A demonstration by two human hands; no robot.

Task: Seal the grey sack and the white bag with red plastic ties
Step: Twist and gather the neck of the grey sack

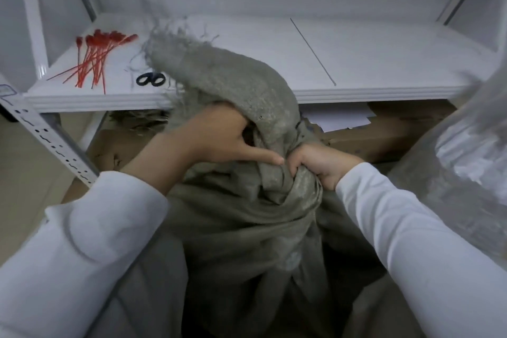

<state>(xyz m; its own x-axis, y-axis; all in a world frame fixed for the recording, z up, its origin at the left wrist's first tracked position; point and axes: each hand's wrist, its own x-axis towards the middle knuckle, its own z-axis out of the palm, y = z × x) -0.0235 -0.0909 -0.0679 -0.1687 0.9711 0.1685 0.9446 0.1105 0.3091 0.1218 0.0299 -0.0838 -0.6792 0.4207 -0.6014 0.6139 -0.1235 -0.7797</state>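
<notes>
head: left hand [219, 138], right hand [319, 164] grip sack [247, 217]

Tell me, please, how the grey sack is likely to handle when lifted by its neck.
Probably floppy: the grey sack folds and droops over the left hand. Its coarse weave likely resists slipping; the right hand bunches it tightly.

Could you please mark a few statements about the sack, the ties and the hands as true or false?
1. The right hand grips the sack at its gathered neck. True.
2. A red tie is already round the neck. False: none shows there; the ties lie on the shelf.
3. The scissors lie on the shelf beside the ties. True.
4. The left hand holds the scissors. False: it holds the sack's top.
</notes>
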